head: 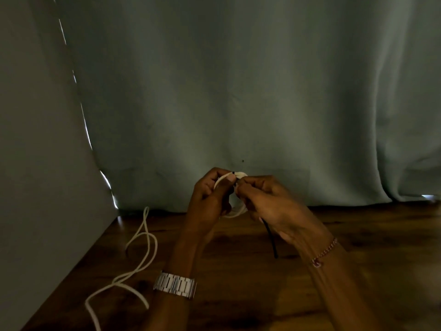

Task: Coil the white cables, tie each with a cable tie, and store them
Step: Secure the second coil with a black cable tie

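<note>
Both hands are raised above the wooden table (238, 271) in front of a curtain. My left hand (210, 197) grips a small coil of white cable (235, 212), thumb pressed on its top. My right hand (265, 201) pinches a black cable tie (270, 237) at the top of the coil; the tie's long tail hangs down below that hand. A second white cable (143, 249) lies loose and uncoiled on the table at the left. Most of the coil is hidden by my fingers.
A grey-green curtain (238, 91) hangs right behind the table. A pale wall (35, 163) borders the table on the left. A metal watch (175, 284) is on my left wrist and a thin bracelet (324, 253) on my right.
</note>
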{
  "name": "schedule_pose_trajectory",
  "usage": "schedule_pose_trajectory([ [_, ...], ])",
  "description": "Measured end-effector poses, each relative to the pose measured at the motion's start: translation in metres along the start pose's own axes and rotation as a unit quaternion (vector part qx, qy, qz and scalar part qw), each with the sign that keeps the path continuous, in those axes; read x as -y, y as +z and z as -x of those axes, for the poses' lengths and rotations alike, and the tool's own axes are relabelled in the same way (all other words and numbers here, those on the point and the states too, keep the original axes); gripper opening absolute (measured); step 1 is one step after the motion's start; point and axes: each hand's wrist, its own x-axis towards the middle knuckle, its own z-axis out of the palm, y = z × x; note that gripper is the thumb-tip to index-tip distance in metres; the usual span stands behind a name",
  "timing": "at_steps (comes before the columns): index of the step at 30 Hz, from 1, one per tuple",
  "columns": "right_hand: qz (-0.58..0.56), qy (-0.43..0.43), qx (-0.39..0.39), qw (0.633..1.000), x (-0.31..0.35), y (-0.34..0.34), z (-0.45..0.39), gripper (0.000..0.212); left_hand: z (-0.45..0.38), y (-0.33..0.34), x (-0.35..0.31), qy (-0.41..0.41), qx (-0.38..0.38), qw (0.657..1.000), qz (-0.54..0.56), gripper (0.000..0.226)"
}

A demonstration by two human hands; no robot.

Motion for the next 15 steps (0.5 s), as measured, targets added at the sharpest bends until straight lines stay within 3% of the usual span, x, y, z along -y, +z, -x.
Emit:
schedule_pose_trajectory([
  [3, -0.016, 0.016, -0.006, 1.000, 0.000, -0.003, -0.001, 0.044, 0.000, 0.002, 0.000, 0.010, 0.005, 1.000, -0.006, 0.030],
  [7, -0.073, 0.057, -0.042, 0.995, 0.007, -0.009, 0.001, 0.037, 0.000, 0.004, 0.002, 0.022, 0.012, 0.998, -0.053, 0.019],
  [15, -0.291, 0.116, -0.047, 0.949, 0.011, -0.025, -0.002, 0.026, 0.002, 0.008, 0.006, 0.044, 0.031, 0.992, -0.114, 0.015],
])
